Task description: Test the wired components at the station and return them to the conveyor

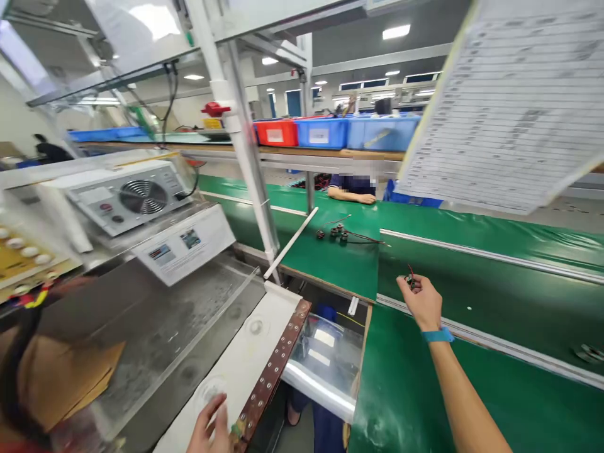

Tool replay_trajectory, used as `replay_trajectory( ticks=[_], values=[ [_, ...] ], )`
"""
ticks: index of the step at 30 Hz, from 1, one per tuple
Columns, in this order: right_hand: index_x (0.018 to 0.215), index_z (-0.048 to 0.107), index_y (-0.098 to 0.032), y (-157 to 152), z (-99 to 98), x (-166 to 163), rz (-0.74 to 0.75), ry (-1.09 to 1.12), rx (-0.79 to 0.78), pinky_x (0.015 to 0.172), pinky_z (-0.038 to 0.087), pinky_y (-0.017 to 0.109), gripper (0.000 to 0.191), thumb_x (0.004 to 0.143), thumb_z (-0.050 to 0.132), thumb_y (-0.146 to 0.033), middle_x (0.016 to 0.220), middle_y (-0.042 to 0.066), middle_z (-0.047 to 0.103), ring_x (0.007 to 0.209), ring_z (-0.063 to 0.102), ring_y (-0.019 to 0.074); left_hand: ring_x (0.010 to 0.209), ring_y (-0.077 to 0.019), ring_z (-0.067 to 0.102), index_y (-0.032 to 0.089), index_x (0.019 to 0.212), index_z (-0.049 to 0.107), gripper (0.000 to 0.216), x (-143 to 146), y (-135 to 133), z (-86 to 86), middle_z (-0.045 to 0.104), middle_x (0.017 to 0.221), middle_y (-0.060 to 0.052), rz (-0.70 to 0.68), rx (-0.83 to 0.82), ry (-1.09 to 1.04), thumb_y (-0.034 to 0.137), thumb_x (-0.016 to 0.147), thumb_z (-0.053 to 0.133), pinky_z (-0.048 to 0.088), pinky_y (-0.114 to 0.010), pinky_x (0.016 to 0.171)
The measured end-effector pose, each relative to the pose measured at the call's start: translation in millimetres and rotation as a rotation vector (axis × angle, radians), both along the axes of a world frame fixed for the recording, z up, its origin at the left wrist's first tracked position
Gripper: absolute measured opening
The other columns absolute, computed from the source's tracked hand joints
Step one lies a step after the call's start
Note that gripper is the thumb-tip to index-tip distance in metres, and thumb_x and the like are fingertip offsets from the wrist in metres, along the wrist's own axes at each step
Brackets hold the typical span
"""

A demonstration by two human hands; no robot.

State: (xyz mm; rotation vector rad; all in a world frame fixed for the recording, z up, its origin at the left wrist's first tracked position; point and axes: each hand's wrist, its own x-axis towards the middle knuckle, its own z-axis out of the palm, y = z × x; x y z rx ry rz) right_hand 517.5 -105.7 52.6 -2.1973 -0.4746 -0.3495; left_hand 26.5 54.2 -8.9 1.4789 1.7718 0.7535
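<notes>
My right hand (422, 301), with a blue band at the wrist, is closed on a small dark component with a red wire (410, 279). It is above the green conveyor belt (509, 289). Low in the view, my left hand (211, 428) is partly cut off by the frame edge; its fingers are apart and slightly bent, with nothing seen between them. Under it runs a white strip (257, 327) edged by a brown riveted bar (276, 362). Several similar wired components (338, 233) lie on a green board (330, 264) ahead.
A grey fan-cooled unit (127, 195) and a metal post (245, 138) stand left. Printed sheets (500, 113) hang upper right. Red (277, 133) and blue bins (322, 133) line a shelf. Across the belt rests another person's arm (353, 196). A gap with clear plastic (325, 358) separates the benches.
</notes>
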Motion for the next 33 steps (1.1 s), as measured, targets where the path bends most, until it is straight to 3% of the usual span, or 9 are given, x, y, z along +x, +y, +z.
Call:
replay_trajectory(
  ticks=[3,6,8,11,15,18,21,28,33],
  values=[
    [0.103,0.061,-0.017,44,43.2,-86,0.451,-0.084,0.111,0.057,0.043,0.027,0.044,0.081,0.059,-0.055,0.07,0.002,0.06,0.057,0.052,0.0153,0.111,-0.029,0.059,0.021,0.114,0.059,0.045,32,-23,48.9,0.063,0.121,-0.011,-0.116,0.363,-0.044,0.049,0.081,0.048,0.046,-0.045,0.098],
    [0.106,0.061,-0.023,82,70.0,-176,1.139,-0.163,0.081,0.064,0.046,0.029,0.034,0.083,0.062,-0.048,0.082,0.005,0.064,0.067,0.057,0.0169,0.133,-0.026,0.04,0.021,0.137,0.04,0.05,44,-34,91.8,0.047,0.142,-0.012,-0.188,0.691,0.114,0.033,0.089,0.047,0.035,-0.045,0.109],
    [0.109,0.059,-0.025,105,70.9,-230,1.541,-0.188,0.047,0.068,0.047,0.03,0.033,0.083,0.063,-0.046,0.087,0.006,0.065,0.074,0.059,0.0182,0.141,-0.0276,0.027,0.021,0.143,0.032,0.057,35,-36,109.0,0.037,0.15,-0.012,-0.181,0.842,0.285,0.027,0.089,0.05,0.029,-0.049,0.112],
    [0.106,0.058,-0.024,142,46.2,-294,1.853,-0.22,-0.009,0.072,0.046,0.029,0.032,0.085,0.06,-0.047,0.085,0.005,0.064,0.079,0.059,0.0185,0.141,-0.0305,0.025,0.018,0.14,0.038,0.053,-2,-36,113.9,0.044,0.146,-0.013,-0.159,0.832,0.532,0.026,0.089,0.05,0.022,-0.052,0.113],
    [0.1,0.058,-0.022,195,-8.0,-353,1.902,-0.256,-0.201,0.075,0.043,0.027,0.03,0.084,0.061,-0.047,0.09,0.004,0.064,0.084,0.059,0.0185,0.103,-0.0268,0.063,0.02,0.103,0.066,0.03,-65,-39,98.3,0.073,0.103,-0.01,-0.149,0.37,0.706,0.029,0.092,0.04,0.037,-0.043,0.099],
    [0.098,0.057,-0.02,227,-41.6,-385,1.799,-0.303,-0.402,0.074,0.042,0.028,0.031,0.083,0.062,-0.046,0.092,0.006,0.065,0.087,0.06,0.0209,0.081,-0.0242,0.067,0.022,0.09,0.065,0.032,-100,-50,87.0,0.073,0.086,-0.008,-0.059,0.0,0.717,0.033,0.092,0.036,0.041,-0.031,0.067],
    [0.096,0.057,-0.018,244,-65.2,-409,1.724,-0.357,-0.561,0.073,0.042,0.029,0.031,0.083,0.06,-0.046,0.093,0.009,0.066,0.088,0.061,0.0235,0.079,-0.0234,0.066,0.024,0.084,0.061,0.026,-120,-69,76.5,0.072,0.08,-0.006,-0.027,-0.167,0.638,0.032,0.09,0.037,0.034,-0.028,0.06],
    [0.101,0.055,-0.016,250,-102.2,-421,1.642,-0.359,-0.712,0.07,0.042,0.03,0.036,0.084,0.056,-0.048,0.093,0.012,0.069,0.087,0.064,0.0256,0.054,-0.0163,0.057,0.023,0.065,0.045,0.031,-125,-109,33.9,0.061,0.053,0.001,-0.094,-0.32,-0.043,0.048,0.084,0.044,0.035,-0.026,0.057],
    [0.103,0.057,-0.015,255,-111.2,-426,1.647,-0.376,-0.756,0.071,0.044,0.032,0.049,0.083,0.053,-0.06,0.093,0.015,0.069,0.087,0.065,0.0285,0.03,-0.0084,0.045,0.022,0.071,0.043,0.051,-95,-120,14.4,0.057,0.047,0.004,-0.076,-0.558,-0.49,0.073,0.072,0.046,0.013,-0.022,0.038]
  ],
)
